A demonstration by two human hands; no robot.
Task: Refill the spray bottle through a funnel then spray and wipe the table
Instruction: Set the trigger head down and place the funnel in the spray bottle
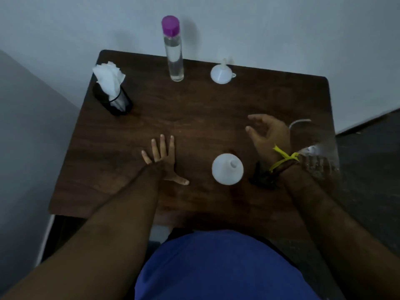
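A tall clear bottle [175, 59] with a purple cap stands at the back of the dark wooden table [194, 118]. A small white funnel [221, 73] lies to its right. A larger white funnel [227, 169] rests mouth-down near the front, between my hands. My left hand [162, 158] lies flat on the table with its fingers spread. My right hand [267, 134] hovers with loosely curled fingers and holds nothing. A blurred clear container [313, 148] stands just right of that wrist. A black object [260, 177] lies partly hidden under the wrist.
A black holder [114, 101] stuffed with white tissues [109, 77] stands at the back left corner. A pale wall runs close behind the table. Dark floor shows past the right edge. A yellow band is tied on my right wrist.
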